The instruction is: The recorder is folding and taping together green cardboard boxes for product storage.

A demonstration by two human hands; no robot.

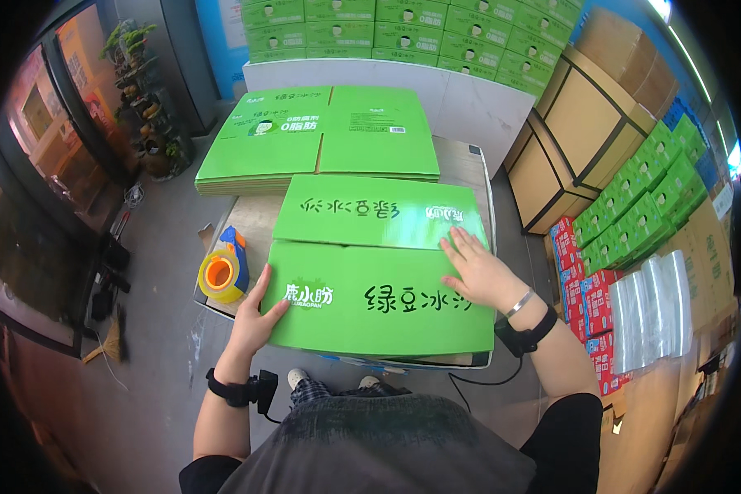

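A green cardboard box [370, 272] stands on the table in front of me, its two top flaps folded shut and meeting at a seam across the middle. My left hand [253, 317] grips the near left corner of the box, thumb on top. My right hand [479, 270] lies flat with spread fingers on the right end of the seam, pressing both flaps down. A tape dispenser [225, 270] with an orange roll and blue handle sits just left of the box, a short way from my left hand.
A stack of flat green cartons [321, 136] lies at the table's far end. Behind it stand a white panel and stacked green boxes [403, 33]. At right are brown cartons [584, 123], more green boxes [642, 198], red packs [580, 288] and clear plastic rolls [650, 309].
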